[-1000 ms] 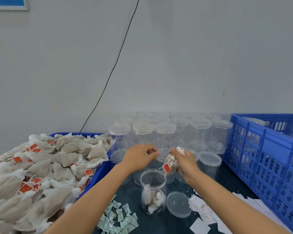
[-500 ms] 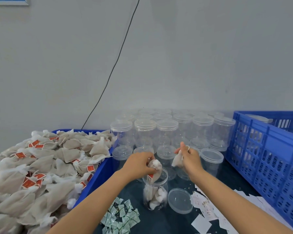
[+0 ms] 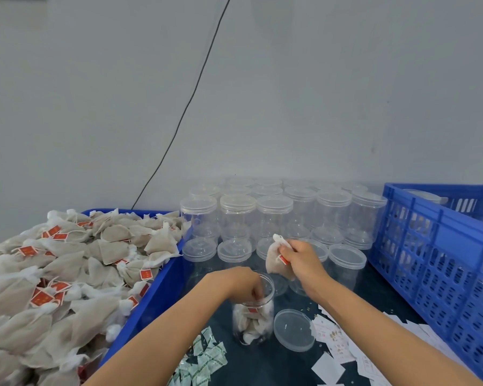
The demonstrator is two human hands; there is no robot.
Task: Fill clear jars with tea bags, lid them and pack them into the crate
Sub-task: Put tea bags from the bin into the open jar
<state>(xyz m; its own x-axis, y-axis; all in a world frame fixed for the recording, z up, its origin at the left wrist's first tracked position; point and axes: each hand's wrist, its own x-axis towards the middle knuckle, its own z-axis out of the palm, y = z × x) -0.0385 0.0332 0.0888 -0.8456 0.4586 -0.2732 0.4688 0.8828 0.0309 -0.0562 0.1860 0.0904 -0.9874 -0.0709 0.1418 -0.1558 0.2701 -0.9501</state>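
Note:
An open clear jar (image 3: 253,327) stands on the dark table, partly filled with tea bags. My left hand (image 3: 234,282) is at its mouth, fingertips dipped inside and bunched on a tea bag (image 3: 250,310) with a red tag. My right hand (image 3: 301,260) hovers above and right of the jar, pinching another tea bag (image 3: 273,261) that hangs from its fingers. The jar's loose lid (image 3: 293,330) lies flat just right of it. The blue crate (image 3: 435,260) stands at the right.
A blue tray (image 3: 151,296) on the left is heaped with tea bags (image 3: 67,274). Several empty lidded jars (image 3: 275,215) stand in rows behind, against the wall. Small green-white packets (image 3: 204,360) and paper labels (image 3: 335,341) lie near the front. A black cable (image 3: 190,101) hangs down the wall.
My left hand took a tea bag from the right hand's bundle and lowered it into the jar's mouth. My right hand stayed raised with one bag.

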